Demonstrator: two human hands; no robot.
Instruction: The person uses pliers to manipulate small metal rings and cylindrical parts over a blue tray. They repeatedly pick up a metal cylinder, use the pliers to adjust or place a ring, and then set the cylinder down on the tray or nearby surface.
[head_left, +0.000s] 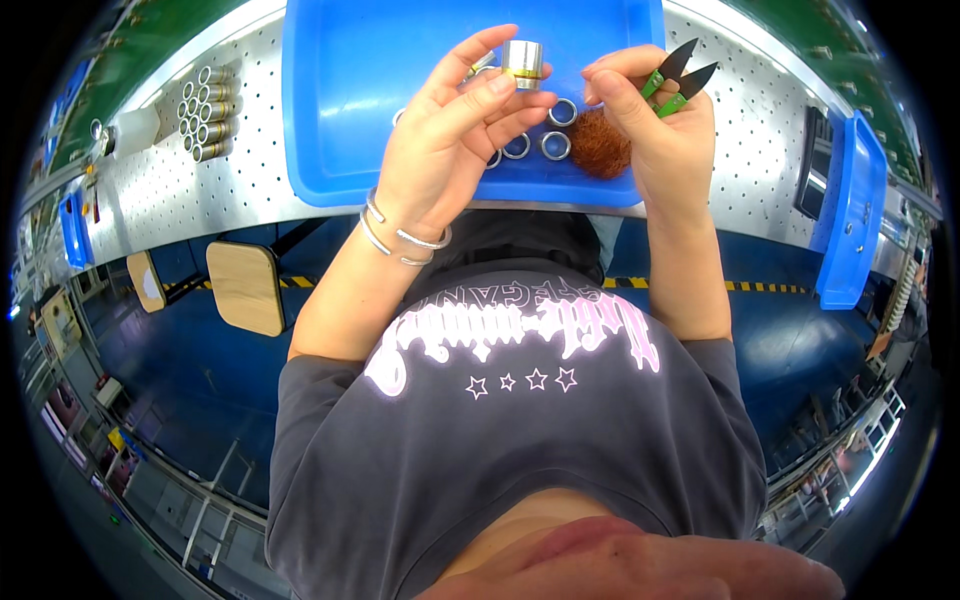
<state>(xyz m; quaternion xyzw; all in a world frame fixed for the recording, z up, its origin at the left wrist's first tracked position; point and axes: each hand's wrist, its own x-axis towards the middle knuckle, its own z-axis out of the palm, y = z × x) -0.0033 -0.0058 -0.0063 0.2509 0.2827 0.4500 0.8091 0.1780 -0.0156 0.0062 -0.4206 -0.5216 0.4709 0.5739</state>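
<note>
My left hand (pixel 455 120) holds up a short shiny metal sleeve (pixel 522 60) with a yellow band round its lower part, gripped between thumb and fingers. A second metal piece (pixel 482 64) shows behind the fingers; whether it is held I cannot tell. In my right hand (pixel 655 125) is a pair of green-handled snips (pixel 676 82), tucked in the palm with the dark blades apart and pointing away. The thumb and forefinger of that hand are pinched near the sleeve. Below, a blue tray (pixel 360 100) carries several metal rings (pixel 555 146) and a reddish-brown scrubbing ball (pixel 598 148), partly hidden by my right hand.
Several metal sleeves (pixel 207 112) lie in rows on the perforated metal table (pixel 260 90), beside a white bottle (pixel 136 132). Another blue tray (pixel 850 225) and a dark flat object (pixel 816 176) are at the right. A wooden-topped stool (pixel 245 288) stands below the left edge.
</note>
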